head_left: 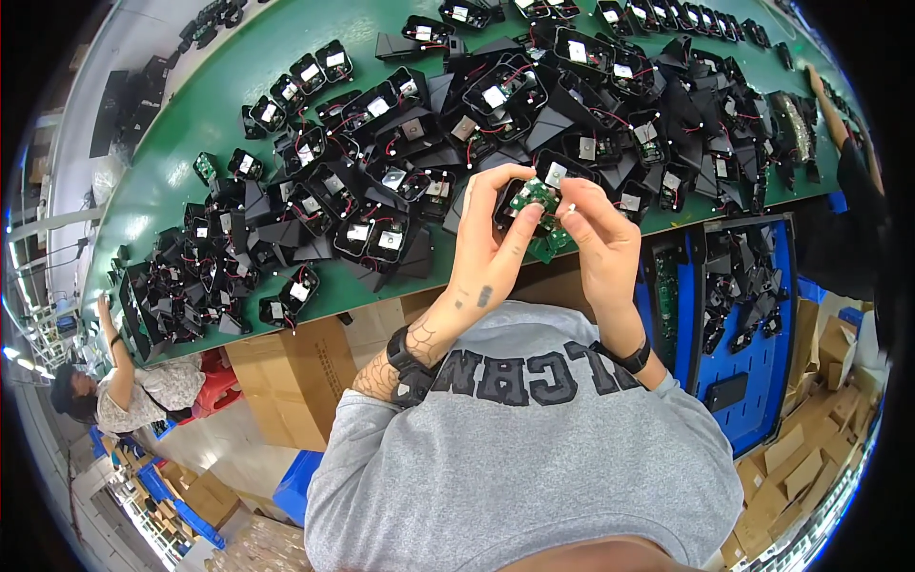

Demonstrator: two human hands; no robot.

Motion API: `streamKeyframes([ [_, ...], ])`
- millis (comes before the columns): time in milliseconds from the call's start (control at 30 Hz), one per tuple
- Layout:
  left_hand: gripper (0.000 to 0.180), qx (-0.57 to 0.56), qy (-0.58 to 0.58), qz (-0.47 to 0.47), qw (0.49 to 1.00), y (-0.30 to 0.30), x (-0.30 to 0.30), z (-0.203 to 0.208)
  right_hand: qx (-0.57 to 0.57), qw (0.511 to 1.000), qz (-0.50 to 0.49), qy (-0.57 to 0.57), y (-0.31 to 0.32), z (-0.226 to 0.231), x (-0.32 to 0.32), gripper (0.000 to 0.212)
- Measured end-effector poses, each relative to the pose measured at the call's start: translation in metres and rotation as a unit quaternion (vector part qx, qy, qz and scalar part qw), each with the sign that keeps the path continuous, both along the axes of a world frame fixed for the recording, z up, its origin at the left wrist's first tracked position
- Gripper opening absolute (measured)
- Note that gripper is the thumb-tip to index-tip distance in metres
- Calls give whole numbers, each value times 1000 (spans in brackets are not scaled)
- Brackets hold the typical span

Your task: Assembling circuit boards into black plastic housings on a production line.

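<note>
Close to the table's near edge, my left hand (488, 229) grips a small green circuit board (534, 194) that sits at a black plastic housing, thumb on the board's face. My right hand (607, 238) is at the board's right side, thumb and fingertips pinched on a small white plug (572, 208). Another piece of green circuit board (548, 246) shows just below my fingers; whether it is joined to the first I cannot tell. Right beyond my hands lies a heap of black housings (496, 95) with boards, silvery squares and red wires inside.
The green table (286, 33) curves across the view, loaded with housings. A blue crate (753, 381) with black parts stands below its edge at right, a cardboard box (291, 381) at left. One person (143, 396) is at far left; another's arm (829, 110) reaches in at right.
</note>
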State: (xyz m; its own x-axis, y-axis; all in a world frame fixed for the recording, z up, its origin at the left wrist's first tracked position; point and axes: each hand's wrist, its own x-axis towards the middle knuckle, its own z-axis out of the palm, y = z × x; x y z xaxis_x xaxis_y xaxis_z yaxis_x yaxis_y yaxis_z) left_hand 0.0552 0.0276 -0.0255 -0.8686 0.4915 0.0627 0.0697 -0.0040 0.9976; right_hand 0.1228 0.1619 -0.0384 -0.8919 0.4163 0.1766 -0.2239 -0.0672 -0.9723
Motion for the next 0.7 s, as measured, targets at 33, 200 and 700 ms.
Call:
streamKeyframes([
  [33,31,0,1,-1,1000,1,0,-1,-160,987,-19,-22,-3,2,-1,23],
  [200,30,2,108,12,994,8,-3,5,-46,998,-28,-22,5,20,-2,6],
  [700,25,0,226,-79,971,0,-16,10,213,974,31,-65,20,27,-1,13],
])
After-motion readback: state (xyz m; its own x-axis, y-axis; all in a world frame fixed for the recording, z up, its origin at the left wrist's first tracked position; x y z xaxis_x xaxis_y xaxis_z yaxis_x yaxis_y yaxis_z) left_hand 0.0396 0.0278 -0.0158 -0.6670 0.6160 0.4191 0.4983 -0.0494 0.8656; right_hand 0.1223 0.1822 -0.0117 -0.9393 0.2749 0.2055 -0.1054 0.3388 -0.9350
